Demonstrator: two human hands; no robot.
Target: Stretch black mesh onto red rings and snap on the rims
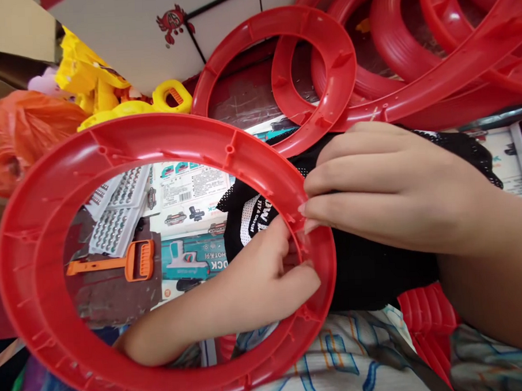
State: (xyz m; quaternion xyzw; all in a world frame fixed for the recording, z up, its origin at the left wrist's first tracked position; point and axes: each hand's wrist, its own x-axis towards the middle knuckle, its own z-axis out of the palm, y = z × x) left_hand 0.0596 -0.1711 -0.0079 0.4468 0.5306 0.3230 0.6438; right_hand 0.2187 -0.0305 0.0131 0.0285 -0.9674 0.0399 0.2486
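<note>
Two-handed work on a large red ring (163,145), tilted in front of the person, ribbed hollow face toward the viewer. Left hand (279,269): at the right side of the ring, fingers curled in a grip on the inner edge, thumb along the ribbed face; forearm visible through the opening. Right hand (399,183): opposite the left, fingers bent, fingertips and thumb against the same stretch of rim; pinch or mere touch, impossible to tell. Beyond the rim, a smaller red ring (275,22); farther right, a tangle of red hoops (397,45). Beneath the hands, black fabric (377,271) with white lettering. Through the opening, printed packaging (191,193), clear trays (115,230) of small beads, and an orange plastic tool (97,265) on a dark surface. At upper left, an orange bag (33,127) beside yellow plastic parts (86,65); at the lower edge, patterned cloth (346,359)
</note>
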